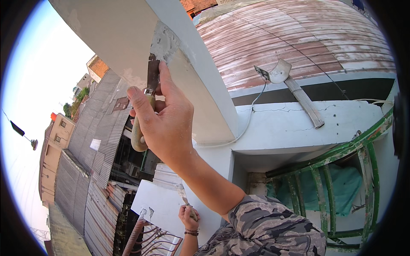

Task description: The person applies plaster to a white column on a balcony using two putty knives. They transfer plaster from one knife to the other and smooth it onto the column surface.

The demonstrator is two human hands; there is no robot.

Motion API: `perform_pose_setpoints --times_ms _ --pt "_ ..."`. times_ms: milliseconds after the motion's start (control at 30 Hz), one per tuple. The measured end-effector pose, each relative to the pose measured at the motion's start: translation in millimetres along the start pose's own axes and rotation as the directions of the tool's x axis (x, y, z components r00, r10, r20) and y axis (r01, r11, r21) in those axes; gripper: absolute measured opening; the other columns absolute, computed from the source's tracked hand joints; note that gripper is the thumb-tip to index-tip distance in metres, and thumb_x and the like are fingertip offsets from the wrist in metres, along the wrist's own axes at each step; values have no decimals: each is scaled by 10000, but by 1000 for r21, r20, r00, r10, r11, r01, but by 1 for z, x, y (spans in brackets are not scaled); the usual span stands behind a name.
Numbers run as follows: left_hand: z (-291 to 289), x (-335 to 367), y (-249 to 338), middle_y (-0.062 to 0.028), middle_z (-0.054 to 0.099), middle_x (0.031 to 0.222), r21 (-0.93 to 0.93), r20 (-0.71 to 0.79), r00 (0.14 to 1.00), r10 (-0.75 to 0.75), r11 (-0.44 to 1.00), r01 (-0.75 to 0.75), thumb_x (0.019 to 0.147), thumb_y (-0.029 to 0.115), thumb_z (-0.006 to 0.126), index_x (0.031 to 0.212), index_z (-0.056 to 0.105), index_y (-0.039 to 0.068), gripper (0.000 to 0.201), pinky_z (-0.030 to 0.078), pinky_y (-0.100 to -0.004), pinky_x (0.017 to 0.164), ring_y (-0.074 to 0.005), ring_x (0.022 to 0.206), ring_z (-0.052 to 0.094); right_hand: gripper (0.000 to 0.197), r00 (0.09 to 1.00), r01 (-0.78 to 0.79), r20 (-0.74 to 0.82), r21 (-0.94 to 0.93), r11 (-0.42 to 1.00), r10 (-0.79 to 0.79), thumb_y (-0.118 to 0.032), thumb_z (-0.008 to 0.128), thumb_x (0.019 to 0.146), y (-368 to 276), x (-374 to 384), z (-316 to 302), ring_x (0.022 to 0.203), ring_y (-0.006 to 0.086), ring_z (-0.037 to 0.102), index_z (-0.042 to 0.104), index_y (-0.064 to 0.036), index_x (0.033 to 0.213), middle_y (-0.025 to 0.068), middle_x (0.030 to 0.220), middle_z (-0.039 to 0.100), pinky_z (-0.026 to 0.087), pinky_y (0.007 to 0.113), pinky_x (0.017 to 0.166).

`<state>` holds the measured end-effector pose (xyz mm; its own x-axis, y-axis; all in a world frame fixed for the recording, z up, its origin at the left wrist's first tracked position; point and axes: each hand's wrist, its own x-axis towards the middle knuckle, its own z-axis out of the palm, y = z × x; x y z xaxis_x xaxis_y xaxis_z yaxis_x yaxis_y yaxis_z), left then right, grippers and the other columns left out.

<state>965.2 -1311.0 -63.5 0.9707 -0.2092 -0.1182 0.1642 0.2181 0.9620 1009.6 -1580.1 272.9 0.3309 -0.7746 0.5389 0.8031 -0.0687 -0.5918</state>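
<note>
My right hand (170,121) is raised in front of a pale beam (124,47), closed around the wooden handle of a putty knife (153,74). Its index finger lies along the dark blade, whose tip meets a patch of grey filler (164,42) near the beam's edge. Lower down, close to my body, my left hand (187,216) grips a second putty knife (182,194) by its handle. That blade points upward and carries pale smears. Dark bracelets circle the left wrist.
At right, a green metal railing (329,160) curves over green cloth. A lamp-like fixture (279,71) on a wooden strip (305,102) stands at the white ledge (273,123), with a cable running off it. Corrugated roofs (294,38) lie beyond; rusty rebar (134,234) sticks up lower left.
</note>
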Motion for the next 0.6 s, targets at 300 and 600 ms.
perform_pose_setpoints --times_ms 300,600 --pt "-4 1 -2 -80 544 604 14 9 1000 -5 1000 5 920 206 596 861 506 67 175 425 -280 364 -158 444 518 655 996 -49 -72 48 998 52 -209 687 899 -1 -4 -7 635 187 526 418 231 1302 160 796 563 427 317 553" --pt "-2 -1 1 -85 549 602 15 17 1000 -9 1000 8 918 209 599 851 506 65 184 419 -267 365 -154 446 518 681 1000 24 -11 69 997 -23 -179 683 922 0 3 7 654 122 636 341 149 1412 103 866 631 522 236 554"
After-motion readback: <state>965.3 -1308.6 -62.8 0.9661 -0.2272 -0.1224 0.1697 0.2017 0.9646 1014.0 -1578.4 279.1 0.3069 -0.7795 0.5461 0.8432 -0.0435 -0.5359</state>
